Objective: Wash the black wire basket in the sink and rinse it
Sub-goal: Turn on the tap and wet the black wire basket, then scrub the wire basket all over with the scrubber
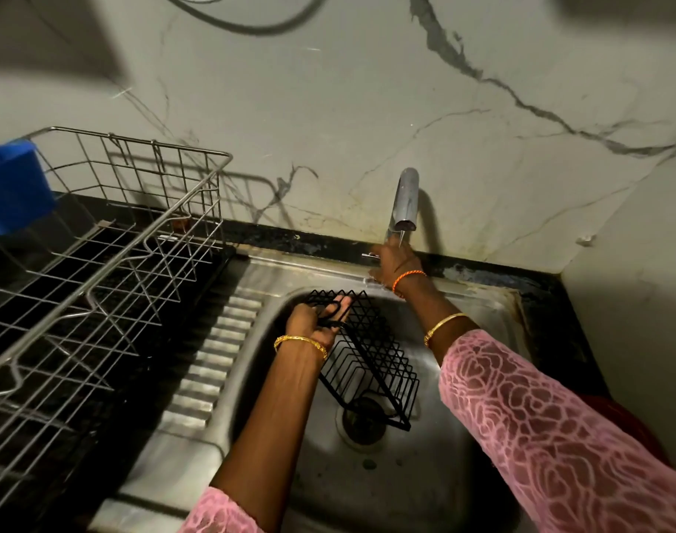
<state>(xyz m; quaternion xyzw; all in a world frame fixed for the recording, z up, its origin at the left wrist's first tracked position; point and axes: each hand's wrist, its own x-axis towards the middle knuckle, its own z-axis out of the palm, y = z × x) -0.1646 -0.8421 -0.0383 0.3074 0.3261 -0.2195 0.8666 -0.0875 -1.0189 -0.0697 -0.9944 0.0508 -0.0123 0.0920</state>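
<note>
The black wire basket (371,359) stands tilted inside the steel sink (367,490), its lower end over the drain (361,423). My left hand (319,321) grips the basket's upper left edge, fingers curled round the wires. My right hand (394,263) reaches to the back of the sink and holds the tap handle at the foot of the chrome tap (405,201). A thin stream of water drips from the spout onto that hand.
A large steel wire dish rack (109,263) stands on the black counter at the left, with a blue container (13,186) at its far corner. The ribbed drainboard (213,359) lies between rack and sink. A marble-patterned wall rises behind.
</note>
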